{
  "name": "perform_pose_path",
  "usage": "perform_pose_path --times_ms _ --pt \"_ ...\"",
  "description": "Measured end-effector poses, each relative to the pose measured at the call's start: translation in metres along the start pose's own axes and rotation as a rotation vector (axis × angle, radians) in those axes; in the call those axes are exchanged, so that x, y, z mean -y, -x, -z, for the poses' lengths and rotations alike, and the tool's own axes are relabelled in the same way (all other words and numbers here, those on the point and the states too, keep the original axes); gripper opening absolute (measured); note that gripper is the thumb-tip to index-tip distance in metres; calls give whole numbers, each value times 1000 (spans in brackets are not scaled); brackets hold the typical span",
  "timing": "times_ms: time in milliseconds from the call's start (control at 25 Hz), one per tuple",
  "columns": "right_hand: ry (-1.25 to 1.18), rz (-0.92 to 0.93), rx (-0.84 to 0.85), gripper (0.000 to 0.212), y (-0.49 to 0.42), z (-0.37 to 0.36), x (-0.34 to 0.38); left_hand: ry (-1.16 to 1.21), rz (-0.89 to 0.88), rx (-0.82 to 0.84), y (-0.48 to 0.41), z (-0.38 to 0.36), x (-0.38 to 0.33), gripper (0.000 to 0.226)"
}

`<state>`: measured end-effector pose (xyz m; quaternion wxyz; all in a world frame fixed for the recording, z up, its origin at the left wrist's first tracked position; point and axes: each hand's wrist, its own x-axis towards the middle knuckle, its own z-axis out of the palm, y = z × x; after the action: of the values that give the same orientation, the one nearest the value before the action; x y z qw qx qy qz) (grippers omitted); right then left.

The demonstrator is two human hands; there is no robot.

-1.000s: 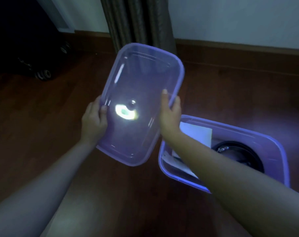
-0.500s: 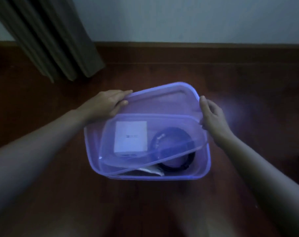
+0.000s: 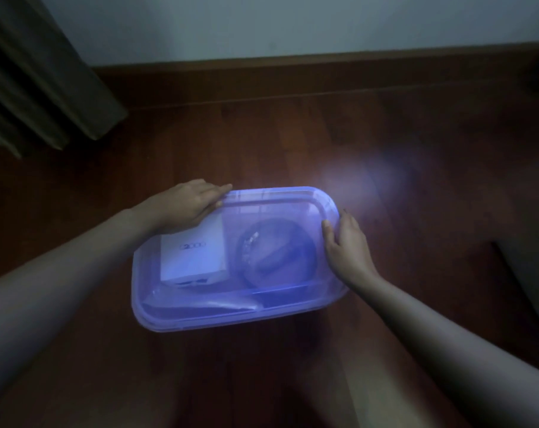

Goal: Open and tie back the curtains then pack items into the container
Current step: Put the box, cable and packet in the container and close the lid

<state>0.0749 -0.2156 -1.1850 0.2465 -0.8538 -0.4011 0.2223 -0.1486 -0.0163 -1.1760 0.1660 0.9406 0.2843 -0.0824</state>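
A dark red-brown wooden floor runs back to a skirting board and a pale wall, and the container sits on it in dim light. Far left of the container, toward the wall, the curtain hangs in grey folds. The left hand lies flat on the container's far-left corner, fingers stretched out and pressing on the lid rather than gripping. The lid is translucent purple with rounded corners, its long axis running left to right between the two hands; through it show a white box on the left and a dark round item on the right. The right hand rests against the container's right short end, thumb on the lid's rim, fingers loosely curved, not clenched. Both hands are equally near, so pressing down along the rim looks like the next move; the near edge may not be seated.
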Motion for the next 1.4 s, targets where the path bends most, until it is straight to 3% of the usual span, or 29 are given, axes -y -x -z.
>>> perform_pose_path --times_ms 120,320,480,640,720,800,880,1000,1400 --pt "-30 -23 17 38 4 -3 3 -5 3 24 6 -1 2 47" --pt "-32 -13 34 46 7 -11 2 -72 20 10 16 3 -7 47" --pt "-15 14 36 43 4 -10 4 -125 23 -55 25 3 -6 62" --pt "-48 11 29 41 4 -7 6 -287 66 -30 26 -10 -2 56" --pt "-78 -5 35 40 5 -6 7 -169 255 -119 33 -14 1 56" --pt "-104 -50 48 42 7 -4 8 121 575 -195 48 -16 7 62" --pt "-117 -95 50 48 8 -4 11 458 770 -234 64 -20 12 67" --pt "-92 -123 40 54 6 -5 15 652 838 -321 71 -29 15 62" --pt "-3 -129 -4 46 7 -7 18 505 852 -488 68 -30 5 59"
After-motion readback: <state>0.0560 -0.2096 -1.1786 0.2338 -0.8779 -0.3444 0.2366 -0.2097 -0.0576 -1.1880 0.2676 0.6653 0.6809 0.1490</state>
